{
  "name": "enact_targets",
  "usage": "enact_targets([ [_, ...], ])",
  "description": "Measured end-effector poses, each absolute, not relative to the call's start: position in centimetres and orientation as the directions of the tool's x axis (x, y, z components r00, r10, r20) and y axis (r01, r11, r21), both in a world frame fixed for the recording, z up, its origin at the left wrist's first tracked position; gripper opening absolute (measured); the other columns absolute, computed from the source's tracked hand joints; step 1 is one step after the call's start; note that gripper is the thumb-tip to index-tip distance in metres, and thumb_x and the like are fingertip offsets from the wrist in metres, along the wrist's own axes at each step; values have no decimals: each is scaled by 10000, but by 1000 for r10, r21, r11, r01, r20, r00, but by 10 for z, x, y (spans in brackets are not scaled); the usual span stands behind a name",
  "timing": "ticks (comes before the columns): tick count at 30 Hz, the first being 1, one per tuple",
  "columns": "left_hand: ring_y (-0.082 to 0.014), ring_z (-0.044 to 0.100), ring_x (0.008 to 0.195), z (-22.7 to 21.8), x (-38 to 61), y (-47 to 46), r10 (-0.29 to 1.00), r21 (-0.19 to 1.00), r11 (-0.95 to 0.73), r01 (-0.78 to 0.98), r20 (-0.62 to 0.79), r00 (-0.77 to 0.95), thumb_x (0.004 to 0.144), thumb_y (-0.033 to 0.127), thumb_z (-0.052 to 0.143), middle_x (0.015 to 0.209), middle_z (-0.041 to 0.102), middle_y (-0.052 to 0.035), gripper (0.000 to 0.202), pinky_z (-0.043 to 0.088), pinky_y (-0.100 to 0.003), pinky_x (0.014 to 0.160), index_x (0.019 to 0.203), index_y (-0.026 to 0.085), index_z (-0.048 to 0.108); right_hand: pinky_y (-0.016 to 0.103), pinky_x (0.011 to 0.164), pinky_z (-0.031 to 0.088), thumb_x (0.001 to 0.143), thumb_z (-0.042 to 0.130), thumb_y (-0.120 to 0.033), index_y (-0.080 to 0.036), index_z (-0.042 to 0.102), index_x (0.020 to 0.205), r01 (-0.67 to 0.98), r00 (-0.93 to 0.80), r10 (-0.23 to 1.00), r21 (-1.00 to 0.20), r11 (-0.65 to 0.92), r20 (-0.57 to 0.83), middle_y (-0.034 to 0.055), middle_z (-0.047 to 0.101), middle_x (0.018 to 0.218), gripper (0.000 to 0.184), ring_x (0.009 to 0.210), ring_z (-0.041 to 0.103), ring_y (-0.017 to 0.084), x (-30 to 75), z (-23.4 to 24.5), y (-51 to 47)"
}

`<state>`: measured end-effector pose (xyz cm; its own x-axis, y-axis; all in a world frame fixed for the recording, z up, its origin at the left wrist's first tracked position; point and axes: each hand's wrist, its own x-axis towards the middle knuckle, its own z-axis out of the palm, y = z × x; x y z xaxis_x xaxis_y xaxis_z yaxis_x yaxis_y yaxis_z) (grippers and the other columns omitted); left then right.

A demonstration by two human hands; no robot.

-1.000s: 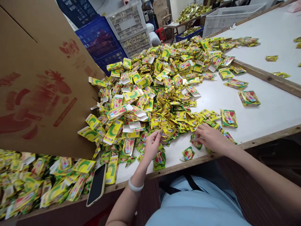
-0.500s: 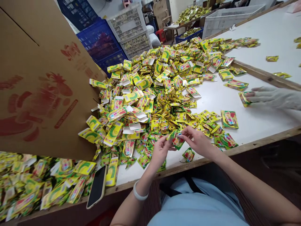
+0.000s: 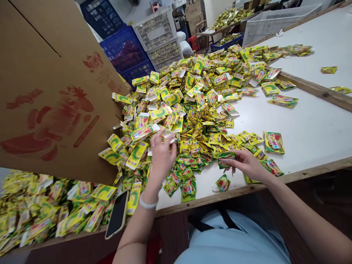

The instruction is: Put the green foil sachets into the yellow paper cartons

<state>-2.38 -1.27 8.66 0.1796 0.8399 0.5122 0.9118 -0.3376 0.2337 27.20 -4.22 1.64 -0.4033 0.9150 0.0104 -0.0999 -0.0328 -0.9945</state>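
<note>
My left hand (image 3: 162, 154) lies over the heap of small yellow-green cartons, fingers apart and bent around a carton with white flaps (image 3: 169, 136). Whether it grips that carton is hard to see. Pinched in my right hand (image 3: 246, 165) is a small green candy packet (image 3: 226, 160), held just above the table's front part. Below it a loose packet (image 3: 223, 182) lies near the edge. Several more green packets (image 3: 188, 186) are between my hands, and a filled flat carton (image 3: 274, 142) rests to the right.
A big brown cardboard box (image 3: 63, 110) stands at the left. By the front edge is a phone (image 3: 117, 214). Wooden strips (image 3: 316, 90) border the white table (image 3: 310, 128). Plastic crates (image 3: 158, 35) are stacked behind the heap of cartons and packets.
My hands have come apart: the left moved up and left to the cartons, while the right moved slightly right with the packet. Another person's gloved hand at the right has left view with a carton.
</note>
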Motion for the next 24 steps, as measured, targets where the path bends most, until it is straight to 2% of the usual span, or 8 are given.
enact_targets([
  [5, -401, 268, 1454, 125, -49, 32, 858, -95, -158, 983, 479, 184, 831, 316, 620, 1442, 503, -158, 357, 202, -575, 1181, 1149, 183, 711, 228, 489, 535, 856, 709, -470, -152, 696, 932, -94, -407, 913, -995, -27, 14, 27, 684, 736, 328, 558, 616, 114, 270, 5, -45],
  [10, -416, 317, 1454, 124, -44, 63, 923, -162, -81, 983, 360, 135, 771, 196, 570, 1128, 733, -174, 279, 135, -626, 1184, 941, 139, 783, 237, 471, 543, 866, 695, -463, -166, 712, 981, -109, -389, 920, -994, 6, 48, 59, 690, 850, 319, 620, 649, 139, 266, 7, -49],
  [12, -381, 434, 1397, 125, -39, 65, 908, -49, -88, 995, 407, 101, 798, 193, 544, 1013, 772, -141, 274, 149, -611, 1194, 914, 165, 791, 264, 491, 575, 875, 682, -453, -183, 717, 1012, -101, -355, 930, -993, 60, 92, 107, 668, 1099, 305, 669, 678, 151, 264, 6, -51],
  [14, -338, 558, 1297, 127, -26, 56, 878, 208, -173, 963, 475, 56, 827, 237, 551, 1008, 781, -110, 276, 271, -559, 1175, 967, 190, 785, 314, 610, 619, 906, 652, -411, -209, 722, 1050, 14, -296, 938, -981, 192, 179, 134, 541, 1371, 258, 748, 701, 161, 259, 3, -53],
  [16, -310, 658, 1158, 126, -6, 40, 870, 542, -294, 787, 493, -14, 830, 327, 601, 996, 784, -102, 288, 448, -487, 1066, 1018, 186, 766, 377, 793, 611, 944, 608, -329, -222, 723, 1087, 242, -246, 916, -895, 374, 316, 142, 389, 1527, 212, 857, 709, 183, 249, -1, -55],
  [18, -296, 714, 1019, 121, 17, 20, 896, 777, -356, 520, 442, -48, 784, 428, 683, 943, 785, -101, 353, 549, -434, 924, 1014, 168, 745, 395, 836, 585, 956, 571, -231, -216, 708, 1130, 495, -260, 865, -710, 501, 430, 165, 309, 1581, 223, 890, 704, 200, 235, -3, -56],
  [21, -276, 731, 915, 104, 43, -6, 947, 916, -303, 263, 320, -25, 682, 470, 798, 890, 779, -92, 439, 586, -384, 810, 981, 159, 718, 335, 678, 564, 936, 525, -111, -198, 701, 1105, 723, -326, 825, -441, 532, 461, 186, 388, 1545, 259, 747, 675, 175, 220, 3, -52],
  [24, -262, 720, 912, 87, 48, -21, 981, 965, -192, 177, 190, 30, 686, 455, 815, 914, 767, -95, 468, 586, -358, 784, 1023, 153, 696, 346, 672, 547, 941, 491, -106, -189, 714, 1012, 753, -305, 820, -405, 519, 484, 180, 554, 1409, 248, 741, 653, 203, 222, 14, -45],
])
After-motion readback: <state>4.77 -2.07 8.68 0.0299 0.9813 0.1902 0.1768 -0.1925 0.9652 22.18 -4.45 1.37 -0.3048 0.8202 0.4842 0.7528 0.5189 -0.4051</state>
